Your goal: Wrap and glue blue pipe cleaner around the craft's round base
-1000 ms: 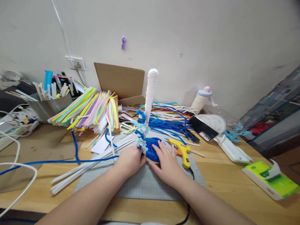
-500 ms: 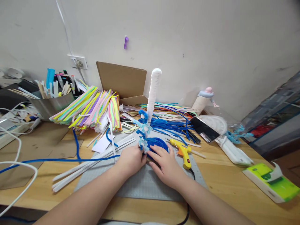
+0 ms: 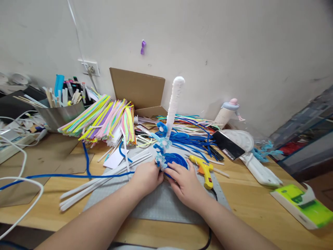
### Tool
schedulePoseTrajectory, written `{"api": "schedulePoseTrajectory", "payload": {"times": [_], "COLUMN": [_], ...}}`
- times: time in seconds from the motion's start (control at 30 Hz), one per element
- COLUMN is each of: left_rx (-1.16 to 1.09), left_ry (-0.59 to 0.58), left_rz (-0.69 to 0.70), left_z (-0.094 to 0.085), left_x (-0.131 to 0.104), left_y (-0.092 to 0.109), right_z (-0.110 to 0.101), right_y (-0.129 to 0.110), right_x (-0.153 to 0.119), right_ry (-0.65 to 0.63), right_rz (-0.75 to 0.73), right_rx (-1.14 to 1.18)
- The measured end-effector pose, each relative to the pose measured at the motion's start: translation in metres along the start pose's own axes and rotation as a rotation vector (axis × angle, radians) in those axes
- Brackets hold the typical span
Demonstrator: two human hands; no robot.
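Note:
A round blue base (image 3: 177, 160), coiled from fuzzy pipe cleaner, lies in front of me. From it a fuzzy white column (image 3: 175, 104) rises, tilted a little to the right. Blue and light-blue pipe-cleaner flowers (image 3: 161, 142) with white centres climb its lower left side. My left hand (image 3: 146, 177) is closed at the left edge of the base, below the flowers. A long blue pipe cleaner (image 3: 104, 176) runs from the left to this hand; its end there is hidden. With fingers spread, my right hand (image 3: 185, 180) rests on the base's front right.
A yellow glue gun (image 3: 205, 170) lies right of the grey cutting mat (image 3: 156, 208). White strips (image 3: 85, 194) stretch to the left. Behind are pastel pipe cleaner bundles (image 3: 104, 119), blue pipe cleaners (image 3: 192, 139) and a phone (image 3: 227, 144). A green tissue pack (image 3: 304, 205) is far right.
The white column leans slightly further right. My hands keep nearly the same places on the base, and the whole view has shifted a little.

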State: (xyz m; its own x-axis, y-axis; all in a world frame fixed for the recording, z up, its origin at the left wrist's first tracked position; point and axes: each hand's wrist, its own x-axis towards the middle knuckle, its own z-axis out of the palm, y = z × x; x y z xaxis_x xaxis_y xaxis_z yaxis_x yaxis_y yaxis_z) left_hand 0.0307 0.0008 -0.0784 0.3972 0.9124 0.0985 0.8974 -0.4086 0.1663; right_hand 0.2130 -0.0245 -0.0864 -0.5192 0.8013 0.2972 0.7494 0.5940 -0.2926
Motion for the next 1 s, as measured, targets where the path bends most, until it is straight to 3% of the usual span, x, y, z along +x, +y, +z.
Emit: {"api": "schedulePoseTrajectory", "payload": {"times": [0.43,0.8,1.0], "left_rx": [-0.01,-0.003,-0.004], "left_ry": [0.012,0.001,-0.006], "left_rz": [0.014,-0.008,-0.003], "left_z": [-0.001,0.001,0.001], "left_x": [0.0,-0.001,0.0], "left_y": [0.0,-0.001,-0.001], "right_z": [0.0,0.003,0.003], "right_y": [-0.001,0.001,-0.002], "right_x": [0.002,0.004,0.012], "right_ry": [-0.039,0.054,0.083], "right_rz": [-0.046,0.058,0.044], "right_rx": [-0.108,0.087,0.131]}}
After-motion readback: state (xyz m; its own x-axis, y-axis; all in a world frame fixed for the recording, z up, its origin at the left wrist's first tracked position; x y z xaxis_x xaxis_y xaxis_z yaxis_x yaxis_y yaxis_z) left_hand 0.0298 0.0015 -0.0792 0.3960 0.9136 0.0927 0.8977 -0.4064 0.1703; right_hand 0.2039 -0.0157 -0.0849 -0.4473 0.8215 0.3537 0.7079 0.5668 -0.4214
